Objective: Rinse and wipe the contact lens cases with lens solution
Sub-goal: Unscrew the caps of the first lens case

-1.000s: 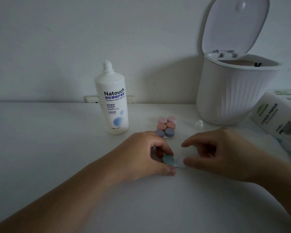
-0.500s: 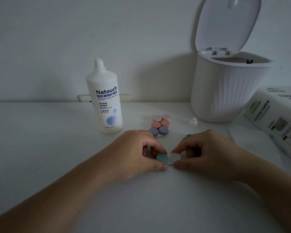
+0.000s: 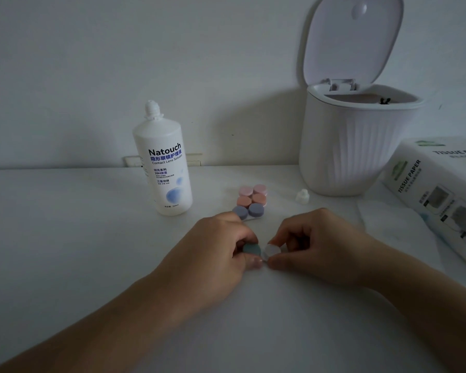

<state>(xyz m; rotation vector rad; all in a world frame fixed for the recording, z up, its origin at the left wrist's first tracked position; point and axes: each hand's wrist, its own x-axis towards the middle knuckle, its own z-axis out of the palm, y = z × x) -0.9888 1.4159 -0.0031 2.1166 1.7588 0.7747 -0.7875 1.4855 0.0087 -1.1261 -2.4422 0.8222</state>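
Both hands are closing in: left hand (image 3: 221,251) pinching the teal cap (image 3: 251,249), right hand (image 3: 310,246) pinching the white cap (image 3: 270,250), case lying crosswise between them.

On a table (image 3: 65,238) set against a wall (image 3: 119,63), a solution bottle (image 3: 163,168) stands upright at left, with a bin (image 3: 353,146), lid raised, at right rear and a tissue pack (image 3: 439,195) lying at the far right edge. Between bottle and bin sit three lens cases (image 3: 250,201) side by side in a block, a small cap (image 3: 302,196) just to their right, near the bin's foot. In front of the cases, the left hand (image 3: 215,251) and right hand (image 3: 312,243) meet over a fourth case (image 3: 261,251), one on each of its two caps, while a tissue sheet (image 3: 388,224) lies flat between the right hand and the pack.
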